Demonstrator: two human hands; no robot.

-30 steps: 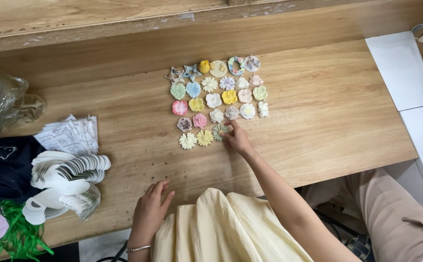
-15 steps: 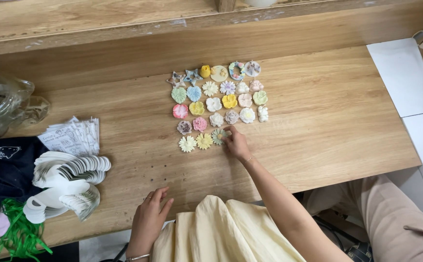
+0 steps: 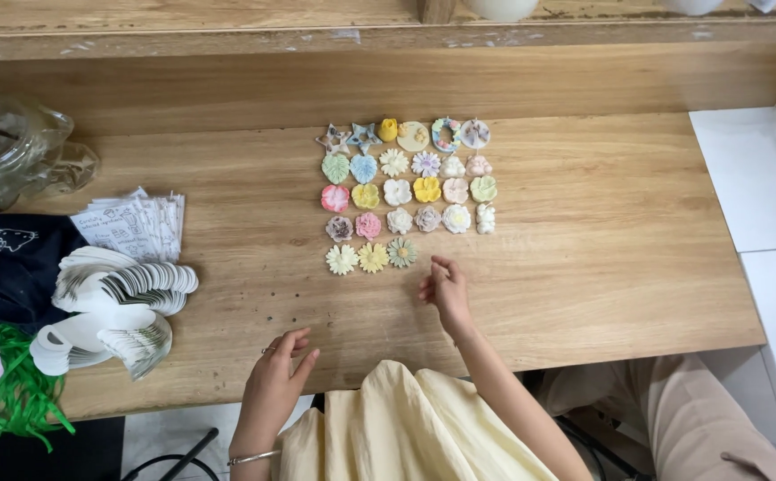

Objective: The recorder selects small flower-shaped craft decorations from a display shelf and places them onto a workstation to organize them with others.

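Several small pastel flower-shaped pieces [image 3: 410, 191] lie in neat rows on the wooden table [image 3: 601, 258]. The front row holds three daisy shapes [image 3: 372, 256]. My right hand [image 3: 446, 289] hovers just right of and below that row, fingers loosely curled, holding nothing. My left hand [image 3: 277, 387] rests at the table's near edge with fingers apart and empty, a thin bracelet on the wrist. A pale yellow cloth [image 3: 406, 428] covers my lap between the arms.
Fanned stacks of white paper tags [image 3: 116, 294] and printed slips [image 3: 134, 223] lie at the left. A clear glass jar [image 3: 14, 147] stands at the far left, with a dark bag [image 3: 0, 263] and green ribbon [image 3: 14, 392] below it. White sheets [image 3: 748, 178] lie at the right.
My right hand has drawn back from the greenish daisy at the front row's right end, letting it lie. My left hand shifted slightly toward me.
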